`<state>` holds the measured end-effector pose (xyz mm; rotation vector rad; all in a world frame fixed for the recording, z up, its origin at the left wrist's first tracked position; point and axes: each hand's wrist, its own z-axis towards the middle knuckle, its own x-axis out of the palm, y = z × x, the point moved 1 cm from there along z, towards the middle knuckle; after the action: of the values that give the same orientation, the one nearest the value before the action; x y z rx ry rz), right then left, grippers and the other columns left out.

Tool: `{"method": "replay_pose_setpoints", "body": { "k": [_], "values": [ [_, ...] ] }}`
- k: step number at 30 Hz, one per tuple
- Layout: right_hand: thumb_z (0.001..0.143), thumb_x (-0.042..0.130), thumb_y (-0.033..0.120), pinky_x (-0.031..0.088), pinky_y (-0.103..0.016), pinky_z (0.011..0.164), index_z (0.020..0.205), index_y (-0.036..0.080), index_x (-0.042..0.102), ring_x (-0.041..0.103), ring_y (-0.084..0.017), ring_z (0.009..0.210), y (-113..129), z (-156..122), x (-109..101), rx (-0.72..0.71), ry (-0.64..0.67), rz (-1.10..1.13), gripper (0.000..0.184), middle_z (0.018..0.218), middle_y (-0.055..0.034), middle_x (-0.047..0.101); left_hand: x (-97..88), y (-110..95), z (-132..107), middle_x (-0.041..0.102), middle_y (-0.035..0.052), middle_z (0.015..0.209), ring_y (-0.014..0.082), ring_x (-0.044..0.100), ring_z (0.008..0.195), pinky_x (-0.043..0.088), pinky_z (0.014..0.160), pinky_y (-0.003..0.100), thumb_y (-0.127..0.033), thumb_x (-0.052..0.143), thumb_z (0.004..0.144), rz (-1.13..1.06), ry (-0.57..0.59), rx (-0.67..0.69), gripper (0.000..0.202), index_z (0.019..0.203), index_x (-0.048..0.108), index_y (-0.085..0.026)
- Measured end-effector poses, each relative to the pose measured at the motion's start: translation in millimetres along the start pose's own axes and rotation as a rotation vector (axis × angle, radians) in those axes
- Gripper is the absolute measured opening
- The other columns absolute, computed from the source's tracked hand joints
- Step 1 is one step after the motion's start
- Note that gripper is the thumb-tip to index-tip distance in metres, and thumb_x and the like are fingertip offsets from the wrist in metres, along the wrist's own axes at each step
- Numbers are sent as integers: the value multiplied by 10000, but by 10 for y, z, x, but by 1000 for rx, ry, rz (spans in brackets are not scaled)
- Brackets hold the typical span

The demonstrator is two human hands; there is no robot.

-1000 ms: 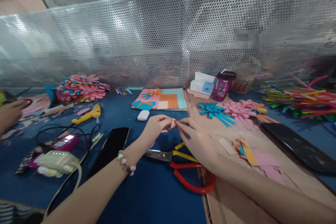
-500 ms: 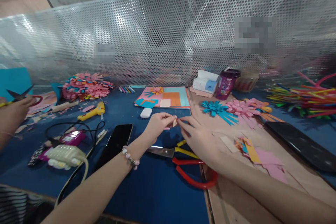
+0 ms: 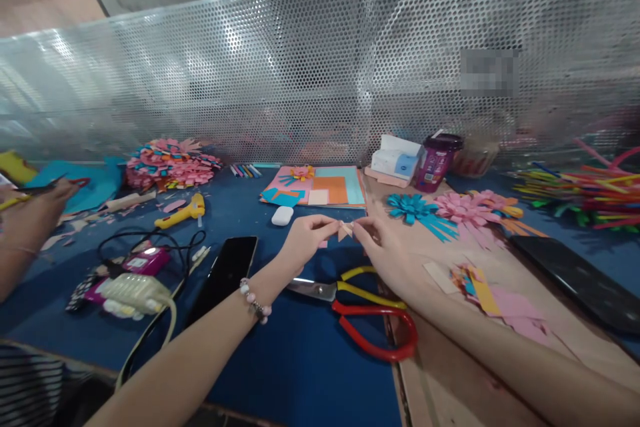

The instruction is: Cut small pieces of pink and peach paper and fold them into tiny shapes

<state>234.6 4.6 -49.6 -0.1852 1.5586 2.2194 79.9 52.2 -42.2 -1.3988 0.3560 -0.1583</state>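
Between my two hands is a small folded piece of light peach paper (image 3: 345,231). My left hand (image 3: 309,240), with a beaded bracelet (image 3: 254,301) at its wrist, pinches one side of it. The other side is pinched by my right hand (image 3: 387,250). Just under my left fingertips a bit of pink paper (image 3: 323,245) shows on the blue table. Below the hands lie scissors (image 3: 345,297) with one yellow and one red handle; my right hand hangs above the yellow one.
A phone (image 3: 225,273), a white earbud case (image 3: 283,215) and a yellow glue gun (image 3: 183,211) lie leftward. Paper sheets (image 3: 350,193) lie ahead. Paper flowers (image 3: 410,207) and a purple cup (image 3: 437,161) stand to the right. Another person's hand (image 3: 40,210) works at far left.
My right fingers have closed in to pinch the paper's other side, so the folded piece now shows between both hands. At far left, the other person's blue sheet has come down lower.
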Motion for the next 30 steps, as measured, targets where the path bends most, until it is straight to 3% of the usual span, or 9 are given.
{"method": "replay_pose_setpoints", "body": {
  "k": [5, 13, 21, 30],
  "values": [
    [872, 435, 437, 415, -267, 676, 810, 182, 585, 561, -156, 741, 24, 15, 0, -16, 179, -7, 302, 770, -9, 617, -3, -31, -35, 669, 48, 823, 166, 570, 792, 452, 649, 251, -477, 602, 711, 40, -3, -5, 339, 828, 692, -172],
    [875, 423, 391, 379, -250, 616, 775, 192, 545, 498, -140, 682, 84, 12, -16, 23, 137, 14, 254, 719, 10, 544, -30, 22, 14, 668, 60, 859, 165, 588, 790, 445, 653, 255, -452, 574, 747, 88, 99, -13, 335, 892, 660, -163],
    [874, 415, 379, 393, -259, 668, 815, 190, 576, 528, -153, 753, 121, 10, -33, 85, 131, 26, 256, 791, -5, 588, -57, 15, 63, 655, 59, 820, 144, 581, 769, 439, 719, 260, -337, 563, 781, 102, 283, 126, 227, 827, 641, -129],
    [860, 443, 418, 398, -258, 652, 820, 190, 587, 535, -152, 730, 104, 21, -22, 117, 152, -2, 273, 763, -5, 594, -104, 29, 78, 656, 59, 784, 142, 574, 730, 428, 681, 254, -358, 561, 783, 204, 285, 150, 249, 785, 646, -124]
  ]
}}
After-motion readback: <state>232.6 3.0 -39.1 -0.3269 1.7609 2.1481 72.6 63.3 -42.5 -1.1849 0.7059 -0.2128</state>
